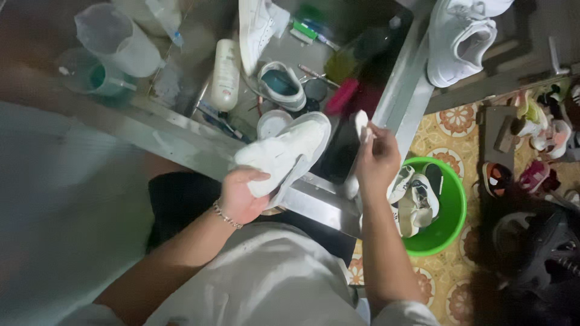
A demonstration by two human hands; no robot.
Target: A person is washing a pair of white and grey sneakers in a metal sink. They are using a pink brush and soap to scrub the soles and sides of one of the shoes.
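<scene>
Gripping from below, the left hand (240,196) closes its grip around a white shoe (284,154), tilted sole-side toward the sink (338,175), held just above the metal rim; the right hand (377,158) pinches a small white brush or sponge (361,124) between fingertips, raised just beside the shoe's toe and not touching it. Judging from this, the scrubbing step is in hand, and the next move calls for bringing the white piece onto the foamy surface while the left hand keeps the shoe steady. Inside the sink lie another shoe (283,84), a white bottle (226,72) and brushes. To the right, a green basin (450,211) on the patterned floor holds more shoes, and a white sneaker (462,39) rests on the bench
</scene>
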